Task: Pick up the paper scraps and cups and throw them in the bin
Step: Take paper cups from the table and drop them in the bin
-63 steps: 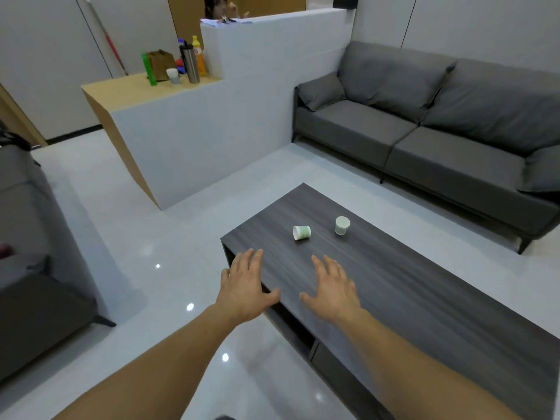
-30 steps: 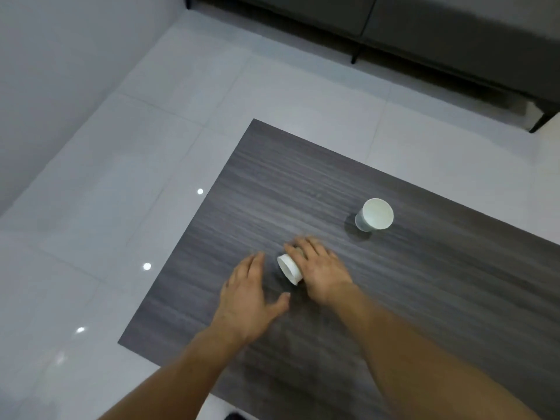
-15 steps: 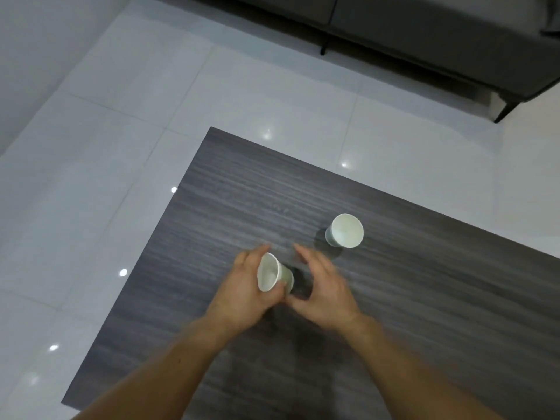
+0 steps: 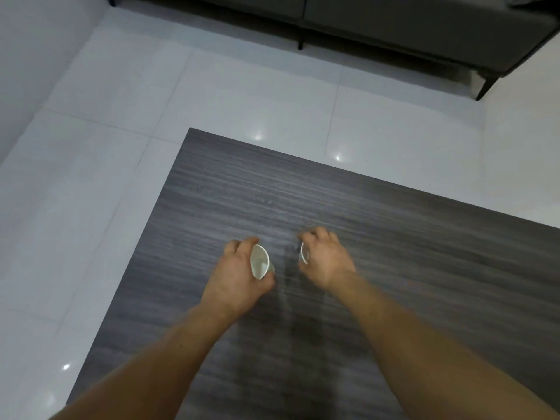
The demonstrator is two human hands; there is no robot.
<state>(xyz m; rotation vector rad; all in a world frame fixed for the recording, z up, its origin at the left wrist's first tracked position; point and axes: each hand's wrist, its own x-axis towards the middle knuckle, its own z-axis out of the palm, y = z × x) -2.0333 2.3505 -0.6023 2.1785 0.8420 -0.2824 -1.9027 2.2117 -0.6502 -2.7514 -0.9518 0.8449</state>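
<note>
Half a second on, the right hand [image 4: 325,262] has reached forward and closed round the second white paper cup [image 4: 304,254], which had stood alone at its 1 o'clock; only a sliver of pale rim shows between curled fingers and thumb. The left hand [image 4: 239,277] grips the small white paper cup [image 4: 260,262], tipped sideways, its oval mouth facing 3 o'clock, with a faint green tint near the base. Both cups sit over the dark grey wood-grain table [image 4: 424,268]. A grey sofa [image 4: 394,22] lies at 12 o'clock beyond glossy white floor tiles [image 4: 121,116].
</note>
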